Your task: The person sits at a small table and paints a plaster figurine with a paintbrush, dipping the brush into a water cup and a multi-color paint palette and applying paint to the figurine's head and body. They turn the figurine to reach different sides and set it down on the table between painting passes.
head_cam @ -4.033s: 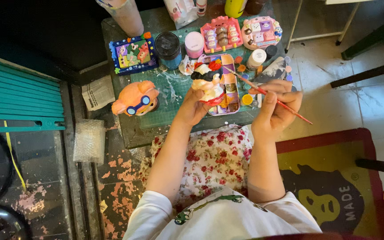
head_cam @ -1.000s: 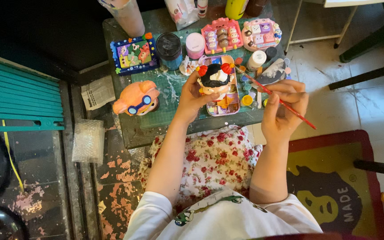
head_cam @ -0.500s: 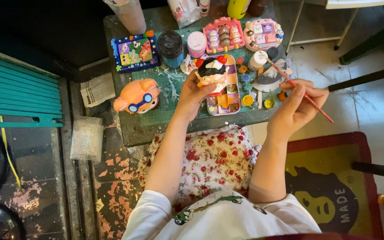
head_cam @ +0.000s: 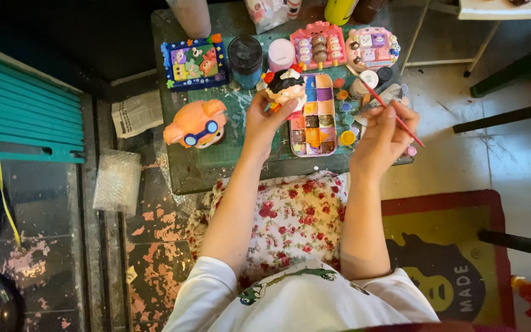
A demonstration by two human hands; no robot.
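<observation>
A flowered cloth [head_cam: 290,212] lay over the person's lap, nearest the camera, at the table's [head_cam: 179,175] front edge. Beyond it, the left hand [head_cam: 264,120] had its fingers closed around a small painted figurine [head_cam: 285,88], holding it above the table just left of the paint palette [head_cam: 314,115]. The right hand [head_cam: 383,132] pinched a thin red paintbrush [head_cam: 394,114], whose tip pointed up-left toward small paint pots [head_cam: 345,107]. Left of the hands sat an orange figure with blue goggles [head_cam: 196,124]. Farther back stood a dark jar [head_cam: 245,60], a blue picture frame [head_cam: 193,61] and a pink tray [head_cam: 318,44].
</observation>
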